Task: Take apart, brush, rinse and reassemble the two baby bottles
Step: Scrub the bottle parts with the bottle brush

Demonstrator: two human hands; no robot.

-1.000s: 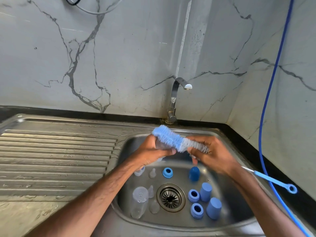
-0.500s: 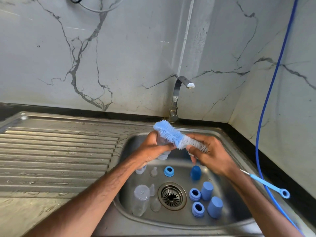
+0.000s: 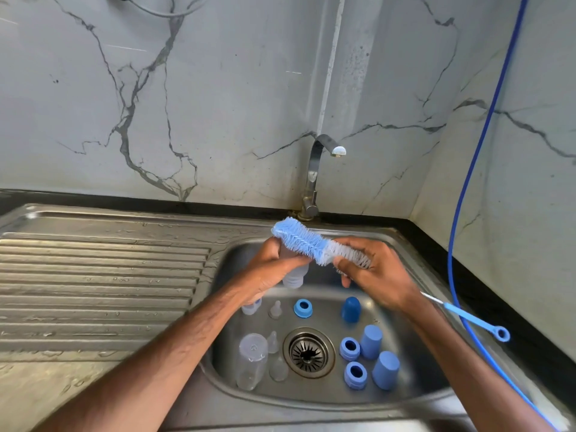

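My left hand (image 3: 274, 269) is wrapped round a clear bottle (image 3: 294, 277), held over the sink (image 3: 311, 397) with its neck pointing down. My right hand (image 3: 377, 275) clenches the brush (image 3: 299, 241) by its white bristles. The blue bristle end lies over the bottle's upper end, and the handle runs back past my wrist.

Down in the basin, the second bottle (image 3: 251, 361) lies on its side left of the drain (image 3: 308, 352). The moulded mark on it is too small to read. Clear teats (image 3: 273, 341) lie beside it. Blue rings (image 3: 349, 348) and caps (image 3: 371, 341) stand to the drain's right. The tap (image 3: 314, 169) rises behind.
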